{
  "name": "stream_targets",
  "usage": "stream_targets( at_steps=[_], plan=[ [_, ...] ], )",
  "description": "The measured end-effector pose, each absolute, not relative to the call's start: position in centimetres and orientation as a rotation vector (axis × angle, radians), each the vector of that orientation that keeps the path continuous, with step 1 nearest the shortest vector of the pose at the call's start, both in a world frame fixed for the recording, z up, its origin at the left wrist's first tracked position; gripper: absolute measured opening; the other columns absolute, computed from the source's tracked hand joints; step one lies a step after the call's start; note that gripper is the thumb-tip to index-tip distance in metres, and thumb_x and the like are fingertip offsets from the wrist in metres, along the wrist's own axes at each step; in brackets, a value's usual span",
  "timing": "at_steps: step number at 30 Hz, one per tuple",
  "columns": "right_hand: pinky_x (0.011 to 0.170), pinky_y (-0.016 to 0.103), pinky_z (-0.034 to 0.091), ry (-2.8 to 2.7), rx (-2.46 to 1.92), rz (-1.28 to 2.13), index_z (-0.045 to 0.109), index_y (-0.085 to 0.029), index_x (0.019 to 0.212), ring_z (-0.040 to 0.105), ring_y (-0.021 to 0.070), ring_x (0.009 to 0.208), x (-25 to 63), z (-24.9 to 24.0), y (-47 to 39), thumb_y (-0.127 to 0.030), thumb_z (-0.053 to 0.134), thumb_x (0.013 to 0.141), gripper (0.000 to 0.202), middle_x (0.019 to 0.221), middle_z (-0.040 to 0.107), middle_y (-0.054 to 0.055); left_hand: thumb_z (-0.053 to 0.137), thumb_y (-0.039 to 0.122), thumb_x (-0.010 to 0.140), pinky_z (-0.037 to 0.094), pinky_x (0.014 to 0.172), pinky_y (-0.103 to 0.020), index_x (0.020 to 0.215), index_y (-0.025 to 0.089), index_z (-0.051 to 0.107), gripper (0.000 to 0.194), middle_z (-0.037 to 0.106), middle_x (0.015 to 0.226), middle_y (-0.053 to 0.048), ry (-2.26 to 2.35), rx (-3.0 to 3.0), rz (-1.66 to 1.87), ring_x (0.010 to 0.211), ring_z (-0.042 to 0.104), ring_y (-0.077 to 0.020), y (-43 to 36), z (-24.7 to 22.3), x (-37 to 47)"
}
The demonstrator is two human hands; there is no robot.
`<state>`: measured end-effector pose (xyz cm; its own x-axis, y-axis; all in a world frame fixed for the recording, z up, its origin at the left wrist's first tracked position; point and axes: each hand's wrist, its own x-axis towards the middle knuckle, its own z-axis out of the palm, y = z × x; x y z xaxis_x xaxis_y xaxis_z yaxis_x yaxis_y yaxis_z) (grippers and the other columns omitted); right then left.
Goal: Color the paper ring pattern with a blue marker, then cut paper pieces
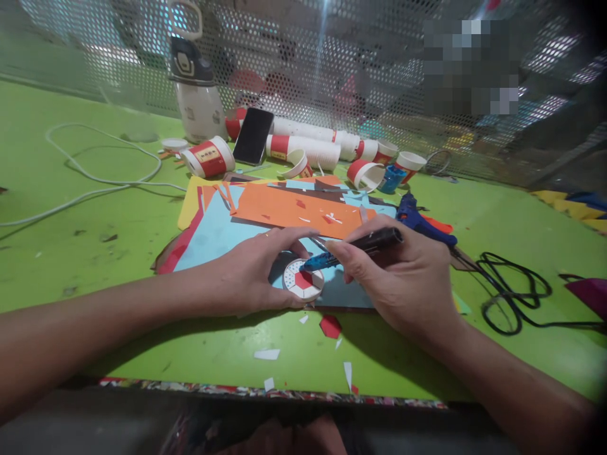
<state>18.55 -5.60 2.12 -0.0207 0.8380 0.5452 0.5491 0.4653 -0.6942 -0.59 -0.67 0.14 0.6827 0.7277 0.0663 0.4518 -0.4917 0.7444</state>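
Note:
A small round white disc (310,292) with a red hexagon in its middle and dark lines and dots around it sits over the stacked coloured paper. Thumb and fingers of my left hand (251,272) curve around the disc and grip its rim. In my right hand (408,272) is a marker pen (320,260) with a blue front part, its black cap (384,239) pushed on the back end. The pen's tip points down at the upper part of the disc, touching or very close to it. Under both hands lies light blue paper (213,234), with an orange sheet (260,205) behind.
Paper cups (208,157), a phone (254,136) and a white bottle (196,107) stand or lie at the back. A blue glue gun (417,218) with a black cable (516,284) is on the right. Paper scraps (267,354) and a red hexagon (331,326) lie near the front edge.

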Motion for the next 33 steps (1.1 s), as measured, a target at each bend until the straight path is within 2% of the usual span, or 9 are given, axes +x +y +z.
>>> stream_targets(
  at_steps=[5, 8, 14, 19, 27, 33],
  plan=[
    [0.045, 0.027, 0.043, -1.513, -1.138, 0.27, 0.06, -0.023, 0.069, 0.052, 0.0108, 0.047, 19.13, 2.9, -6.17, -0.03, 0.074, 0.082, 0.02, 0.056, 0.057, -0.004, 0.076, 0.035, 0.074, 0.047, 0.098, -0.04, 0.141, 0.022, 0.042, 0.077, 0.062, 0.127, -0.008, 0.908, 2.196, 0.46, 0.114, 0.059, -0.0285, -0.61, 0.17, -0.74],
    [0.044, 0.028, 0.042, -1.489, -1.148, 0.29, 0.059, -0.023, 0.066, 0.051, 0.0113, 0.046, 19.33, 2.94, -6.19, -0.036, 0.074, 0.082, 0.025, 0.054, 0.055, -0.004, 0.076, 0.038, 0.074, 0.047, 0.098, -0.039, 0.142, 0.022, 0.041, 0.078, 0.063, 0.125, -0.007, 0.907, 2.222, 0.452, 0.112, 0.06, -0.0278, -0.58, 0.18, -0.81],
    [0.044, 0.026, 0.041, -1.544, -1.138, 0.277, 0.061, -0.023, 0.069, 0.05, 0.0102, 0.046, 19.18, 2.53, -6.02, -0.033, 0.073, 0.083, 0.021, 0.056, 0.056, -0.004, 0.076, 0.037, 0.073, 0.048, 0.095, -0.04, 0.139, 0.021, 0.044, 0.076, 0.064, 0.124, -0.008, 0.92, 2.207, 0.451, 0.109, 0.062, -0.0289, -0.62, 0.23, -0.7],
    [0.044, 0.029, 0.044, -1.527, -1.153, 0.28, 0.061, -0.024, 0.071, 0.055, 0.0127, 0.047, 19.43, 2.69, -6.09, -0.037, 0.07, 0.085, 0.021, 0.056, 0.057, -0.003, 0.076, 0.036, 0.074, 0.048, 0.097, -0.04, 0.141, 0.022, 0.042, 0.076, 0.062, 0.128, -0.008, 0.907, 2.195, 0.466, 0.114, 0.06, -0.0285, -0.68, 0.16, -0.79],
    [0.047, 0.028, 0.046, -1.579, -1.165, 0.235, 0.062, -0.024, 0.075, 0.055, 0.0124, 0.048, 19.61, 2.71, -6.02, -0.034, 0.068, 0.087, 0.016, 0.058, 0.06, -0.003, 0.076, 0.038, 0.074, 0.048, 0.096, -0.04, 0.141, 0.023, 0.041, 0.077, 0.062, 0.127, -0.009, 0.912, 2.203, 0.46, 0.113, 0.06, -0.0284, -0.63, 0.07, -0.81],
    [0.045, 0.024, 0.041, -1.721, -1.175, 0.275, 0.062, -0.02, 0.074, 0.052, 0.0095, 0.046, 19.14, 2.22, -5.89, -0.028, 0.068, 0.085, 0.015, 0.056, 0.059, -0.004, 0.076, 0.028, 0.072, 0.047, 0.097, -0.042, 0.135, 0.021, 0.047, 0.07, 0.063, 0.126, -0.01, 0.886, 2.16, 0.472, 0.112, 0.06, -0.0283, -0.63, 0.12, -0.65]
  ],
)
